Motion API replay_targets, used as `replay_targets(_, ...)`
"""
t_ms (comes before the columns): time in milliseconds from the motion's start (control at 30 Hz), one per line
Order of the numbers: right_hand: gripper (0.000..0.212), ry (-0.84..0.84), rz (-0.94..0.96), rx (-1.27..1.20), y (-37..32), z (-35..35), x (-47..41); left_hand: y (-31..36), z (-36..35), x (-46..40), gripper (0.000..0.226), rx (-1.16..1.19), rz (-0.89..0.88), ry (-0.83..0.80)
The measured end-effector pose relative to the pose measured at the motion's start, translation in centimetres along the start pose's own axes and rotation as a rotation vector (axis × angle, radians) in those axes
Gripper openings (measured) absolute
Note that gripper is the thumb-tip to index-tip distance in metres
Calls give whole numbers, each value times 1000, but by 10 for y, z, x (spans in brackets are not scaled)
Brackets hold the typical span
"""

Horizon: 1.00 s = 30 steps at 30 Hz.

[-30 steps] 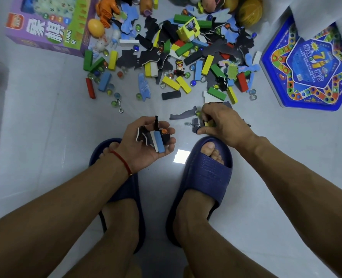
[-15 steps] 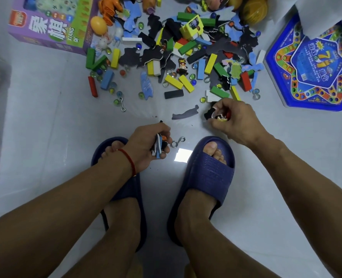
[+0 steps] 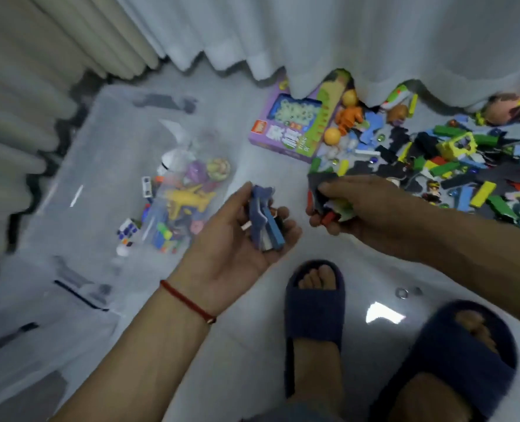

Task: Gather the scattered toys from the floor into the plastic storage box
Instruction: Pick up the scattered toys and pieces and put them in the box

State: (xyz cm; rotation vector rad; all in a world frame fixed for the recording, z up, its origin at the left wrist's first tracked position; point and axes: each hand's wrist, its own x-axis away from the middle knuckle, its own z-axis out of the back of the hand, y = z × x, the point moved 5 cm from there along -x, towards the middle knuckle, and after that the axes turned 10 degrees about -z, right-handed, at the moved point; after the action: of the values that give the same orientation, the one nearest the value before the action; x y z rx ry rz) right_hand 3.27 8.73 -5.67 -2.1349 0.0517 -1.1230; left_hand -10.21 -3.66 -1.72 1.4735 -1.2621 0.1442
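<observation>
Both hands carry toy pieces beside the clear plastic storage box (image 3: 79,166).

The translucent, rounded-corner box sits on the floor's left side, holding a yellow plastic plane (image 3: 188,200) and small blocks. The left hand (image 3: 237,239), palm up, cups flat blue foam shapes (image 3: 265,222); the right hand (image 3: 359,208) grips red and green blocks. The scattered pile (image 3: 453,166) of blocks and foam cut-outs lies at the floor's right edge, under a white curtain (image 3: 344,38).

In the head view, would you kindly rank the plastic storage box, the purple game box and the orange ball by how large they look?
1. plastic storage box
2. purple game box, partly under the curtain
3. orange ball
The gaps are wide enough that nearness does not change the order.
</observation>
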Motion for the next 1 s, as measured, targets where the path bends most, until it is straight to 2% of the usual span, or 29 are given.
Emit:
replay_targets(100,19,-215,22,-13,-56,-115,-8,87,49,28,38,65,-273,161)
replay_targets(167,9,-284,-8,-93,-82,-174,-24,127,87,42,37,32,-375,300)
replay_targets(233,19,-325,5,62,-99,-224,-35,153,121,49,23,3,-392,442)
replay_targets(300,24,-328,-77,4,-105,-259,-34,167,140,53,12,28,-356,544)
replay_targets(367,40,-300,-141,27,-106,-271,-32,173,150,53,26,27,-352,607)
replay_targets(433,44,-263,-121,182,-106,-254,-31,173,148,49,28,-33,-402,626)
replay_targets(500,28,-224,-31,399,-108,-210,-26,165,133,44,5,-177,-503,594)
replay_targets(533,23,-167,25,523,-107,-180,-23,158,122,38,9,-246,-578,545)
replay_targets(633,23,166,196,1127,-85,-66,-3,110,77,18,15,-372,-693,322)
replay_targets(700,20,335,178,1376,-47,12,11,55,48,-1,20,-487,-620,146)
replay_targets(800,16,481,-11,1457,34,103,28,-34,19,-32,28,-767,-426,-10)
replay_targets(867,22,504,-37,1486,88,130,32,-82,5,-48,33,-953,-343,-105)
replay_targets(933,31,494,7,1528,132,135,27,-116,-2,-65,34,-1101,-345,-196)
replay_targets(1000,33,510,78,1613,157,130,20,-133,-5,-84,31,-1239,-421,-219)
